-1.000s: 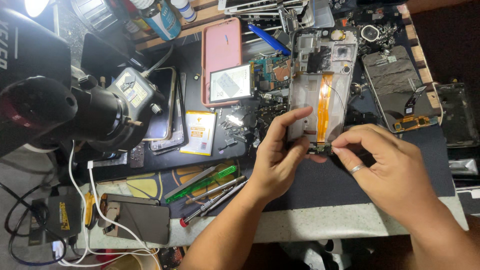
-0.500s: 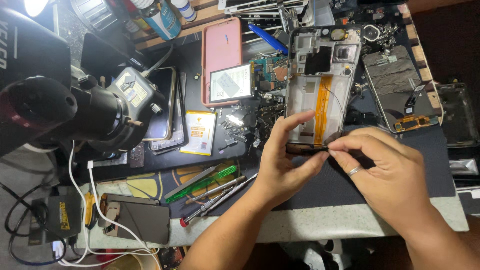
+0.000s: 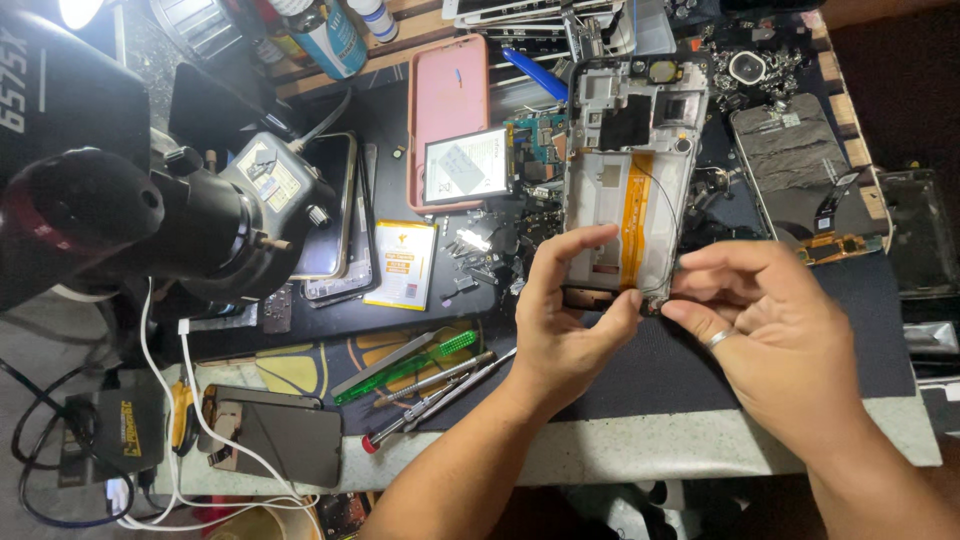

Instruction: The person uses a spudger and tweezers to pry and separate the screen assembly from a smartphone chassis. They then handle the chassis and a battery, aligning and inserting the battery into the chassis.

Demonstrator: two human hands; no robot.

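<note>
Two bare hands grip an opened silver phone frame with orange ribbon cable (image 3: 632, 190): left hand (image 3: 572, 330) pinches its bottom edge, right hand (image 3: 775, 330) clamps the adjacent corner; steadiness matters.

A pale, speckled surface (image 3: 640, 450) carries a dark work mat (image 3: 690, 365) spread over most of it; a slatted wooden tray (image 3: 845, 120) edges the far right; a bright lamp (image 3: 80, 10) glares from the upper left corner, throwing hard light across the mat; beyond the right edge the room falls into deep shadow; white cables (image 3: 165, 400) trail off the left side.
</note>
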